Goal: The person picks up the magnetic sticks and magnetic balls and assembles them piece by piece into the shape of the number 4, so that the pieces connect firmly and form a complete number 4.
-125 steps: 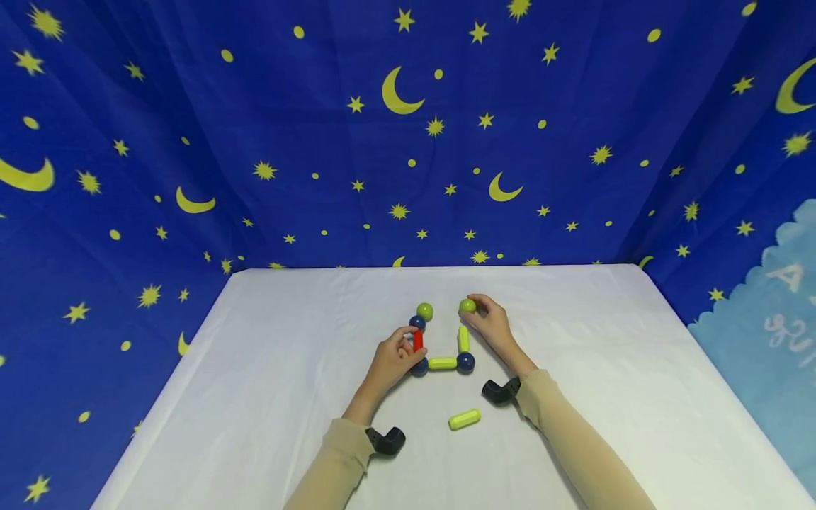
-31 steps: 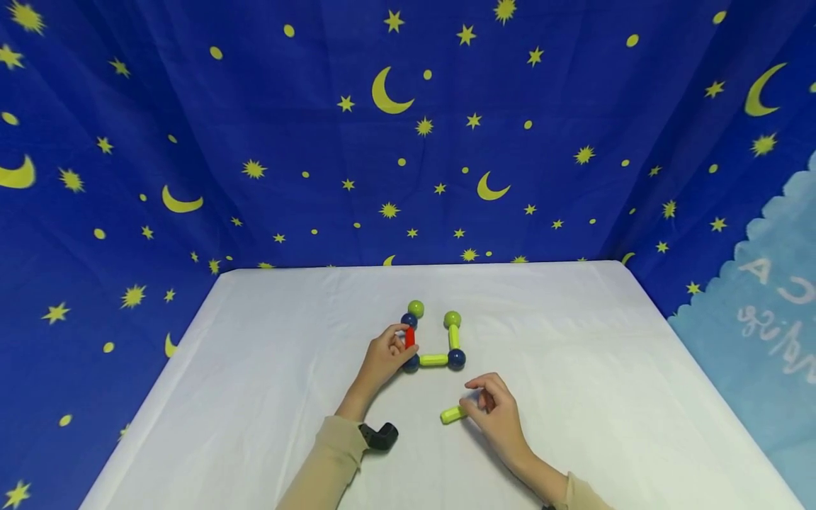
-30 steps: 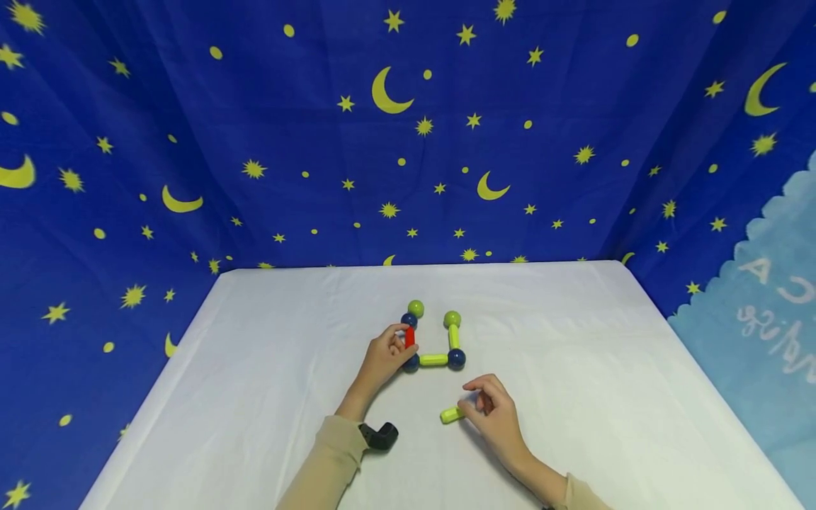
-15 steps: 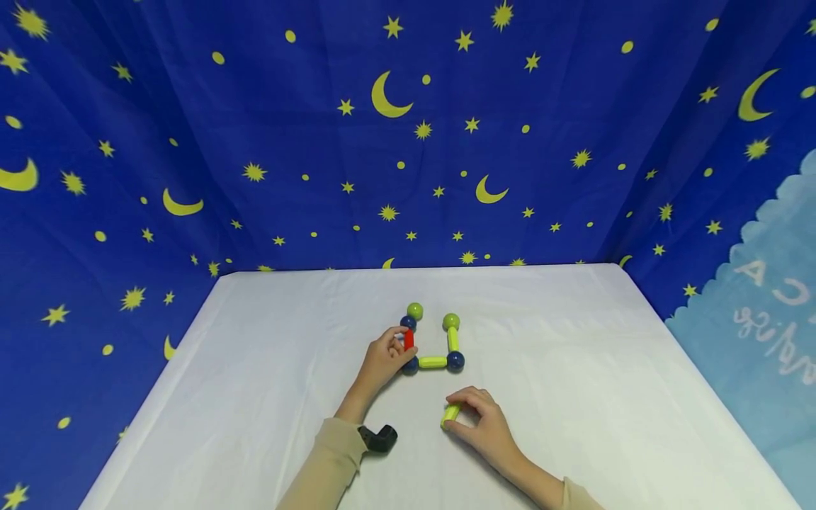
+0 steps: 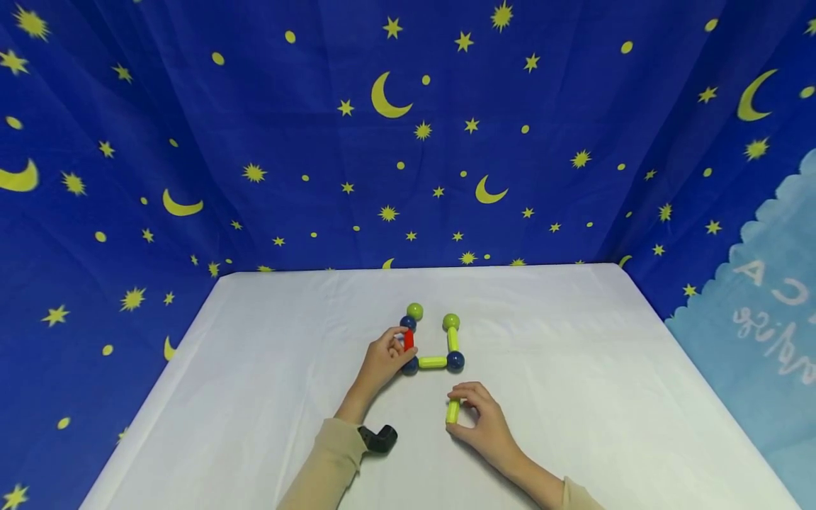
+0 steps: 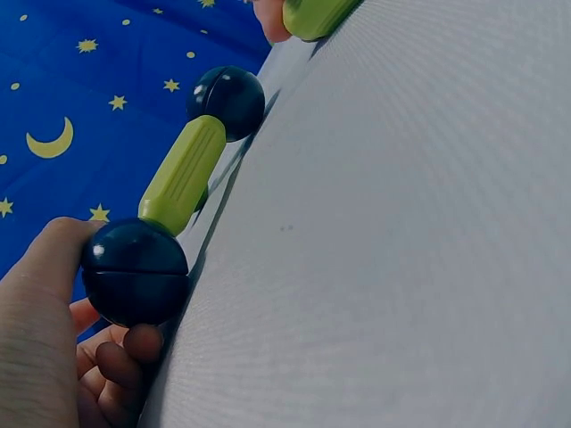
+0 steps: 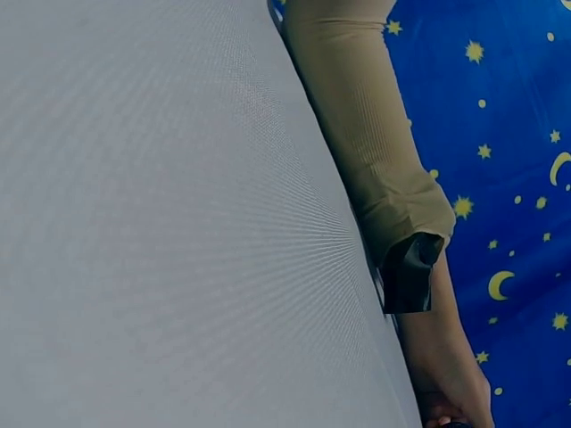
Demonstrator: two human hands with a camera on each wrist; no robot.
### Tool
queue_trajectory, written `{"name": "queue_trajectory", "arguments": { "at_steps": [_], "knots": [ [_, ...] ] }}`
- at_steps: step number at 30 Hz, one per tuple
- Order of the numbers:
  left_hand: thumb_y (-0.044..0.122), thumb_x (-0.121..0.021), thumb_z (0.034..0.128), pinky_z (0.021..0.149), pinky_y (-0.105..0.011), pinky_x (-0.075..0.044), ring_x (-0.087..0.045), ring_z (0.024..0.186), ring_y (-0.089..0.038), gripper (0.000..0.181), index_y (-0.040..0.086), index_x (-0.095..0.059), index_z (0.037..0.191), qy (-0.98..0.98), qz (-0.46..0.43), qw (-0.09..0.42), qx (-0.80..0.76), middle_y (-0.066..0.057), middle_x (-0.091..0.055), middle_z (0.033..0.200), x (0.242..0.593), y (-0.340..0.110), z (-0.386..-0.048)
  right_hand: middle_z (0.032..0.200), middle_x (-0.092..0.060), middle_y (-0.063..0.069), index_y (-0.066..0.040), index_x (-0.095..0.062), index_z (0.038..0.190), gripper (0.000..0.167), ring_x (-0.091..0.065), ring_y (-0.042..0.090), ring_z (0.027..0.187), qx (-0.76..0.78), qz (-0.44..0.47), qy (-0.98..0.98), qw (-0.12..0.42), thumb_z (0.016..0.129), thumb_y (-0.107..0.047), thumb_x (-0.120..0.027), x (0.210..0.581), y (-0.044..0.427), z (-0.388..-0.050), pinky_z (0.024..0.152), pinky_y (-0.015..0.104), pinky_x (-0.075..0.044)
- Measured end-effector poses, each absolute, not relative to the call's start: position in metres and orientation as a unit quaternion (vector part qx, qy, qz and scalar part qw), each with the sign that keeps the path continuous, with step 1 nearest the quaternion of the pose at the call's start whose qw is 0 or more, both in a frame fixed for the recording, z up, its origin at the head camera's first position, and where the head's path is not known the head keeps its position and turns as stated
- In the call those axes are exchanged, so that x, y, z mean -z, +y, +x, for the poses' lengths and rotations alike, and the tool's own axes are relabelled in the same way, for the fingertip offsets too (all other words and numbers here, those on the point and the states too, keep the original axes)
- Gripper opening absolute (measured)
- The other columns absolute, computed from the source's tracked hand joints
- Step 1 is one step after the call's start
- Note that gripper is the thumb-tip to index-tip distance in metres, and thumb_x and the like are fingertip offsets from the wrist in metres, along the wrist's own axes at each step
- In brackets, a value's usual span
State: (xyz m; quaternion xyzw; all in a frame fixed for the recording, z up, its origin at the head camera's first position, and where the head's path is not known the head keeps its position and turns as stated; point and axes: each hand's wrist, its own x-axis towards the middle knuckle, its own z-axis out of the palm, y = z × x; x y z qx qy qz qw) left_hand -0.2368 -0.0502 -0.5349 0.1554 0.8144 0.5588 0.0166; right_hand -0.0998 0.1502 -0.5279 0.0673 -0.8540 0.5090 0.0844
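My left hand [image 5: 381, 363] pinches the red rod [image 5: 409, 340] of a U-shaped ball-and-stick building set piece. A blue ball [image 5: 408, 323] and a green ball [image 5: 415, 311] sit at the rod's far end; another blue ball [image 6: 134, 272] is at its near end. From there a yellow-green rod [image 5: 433, 362] runs to a blue ball [image 5: 455, 361], then a second rod [image 5: 453, 338] leads to a green ball [image 5: 451, 321]. Nearer the front, my right hand [image 5: 486, 427] grips a separate yellow-green rod [image 5: 452, 411] between thumb and fingers. The right wrist view does not show the right hand.
A white cloth covers the table [image 5: 287, 354]. Blue curtains [image 5: 319, 142] with yellow stars and moons stand behind and at both sides. A black wrist camera [image 5: 379, 439] is strapped at the left sleeve. A light blue banner [image 5: 765, 304] hangs at the right.
The right hand let go of the green ball, which now touches the upright rod's end. It came back toward the front, took the loose rod and turned it lengthwise. The left hand kept its grip.
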Motion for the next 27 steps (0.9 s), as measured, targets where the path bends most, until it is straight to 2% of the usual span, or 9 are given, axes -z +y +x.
{"name": "queue_trajectory", "arguments": {
  "at_steps": [4, 8, 11, 16, 23, 27],
  "knots": [
    [0.019, -0.073, 0.0837, 0.046, -0.016, -0.036, -0.041, 0.047, 0.0, 0.044, 0.008, -0.058, 0.123, 0.815, 0.151, 0.017, -0.559, -0.004, -0.054, 0.071, 0.535, -0.05, -0.237, 0.114, -0.063, -0.001, -0.016, -0.068, 0.105, 0.047, -0.06, 0.021, 0.106, -0.506, 0.079, -0.854, 0.093, 0.062, -0.003, -0.085, 0.529, 0.152, -0.101, 0.089, 0.029, -0.051],
    [0.019, -0.073, 0.0839, 0.046, -0.017, -0.035, -0.04, 0.048, -0.001, 0.043, 0.007, -0.059, 0.123, 0.814, 0.153, 0.013, -0.561, -0.005, -0.054, 0.071, 0.536, -0.049, -0.238, 0.116, -0.065, 0.004, -0.013, -0.07, 0.102, 0.038, -0.061, 0.025, 0.109, -0.49, 0.12, -0.857, 0.106, 0.067, -0.006, -0.083, 0.529, 0.156, -0.102, 0.091, 0.028, -0.052],
    [0.019, -0.072, 0.0845, 0.046, -0.017, -0.035, -0.04, 0.049, -0.001, 0.043, 0.007, -0.058, 0.123, 0.813, 0.156, 0.013, -0.561, -0.004, -0.054, 0.071, 0.536, -0.049, -0.238, 0.118, -0.064, 0.006, -0.012, -0.07, 0.101, 0.032, -0.063, 0.022, 0.105, -0.496, 0.15, -0.849, 0.106, 0.071, -0.008, -0.081, 0.529, 0.161, -0.105, 0.087, 0.025, -0.052],
    [0.02, -0.072, 0.0851, 0.046, -0.018, -0.035, -0.041, 0.049, -0.001, 0.043, 0.007, -0.057, 0.124, 0.815, 0.157, 0.015, -0.557, -0.002, -0.054, 0.072, 0.535, -0.05, -0.237, 0.117, -0.063, 0.013, -0.007, -0.07, 0.102, 0.033, -0.062, 0.011, 0.092, -0.514, 0.193, -0.829, 0.108, 0.071, -0.006, -0.081, 0.532, 0.168, -0.113, 0.076, 0.024, -0.051],
    [0.02, -0.072, 0.0849, 0.047, -0.018, -0.036, -0.04, 0.049, -0.002, 0.044, 0.007, -0.057, 0.124, 0.816, 0.161, 0.012, -0.555, -0.003, -0.054, 0.072, 0.534, -0.05, -0.237, 0.116, -0.058, 0.026, 0.004, -0.068, 0.102, 0.033, -0.061, 0.021, 0.09, -0.516, 0.235, -0.816, 0.107, 0.07, 0.006, -0.078, 0.516, 0.17, -0.117, 0.077, 0.026, -0.053],
    [0.02, -0.071, 0.0855, 0.047, -0.018, -0.036, -0.04, 0.049, -0.002, 0.043, 0.007, -0.057, 0.124, 0.818, 0.163, 0.011, -0.551, -0.003, -0.054, 0.071, 0.534, -0.05, -0.236, 0.117, -0.057, 0.028, 0.006, -0.067, 0.101, 0.032, -0.061, 0.02, 0.092, -0.522, 0.237, -0.812, 0.107, 0.07, 0.008, -0.076, 0.502, 0.171, -0.116, 0.078, 0.028, -0.054]
  ]
}}
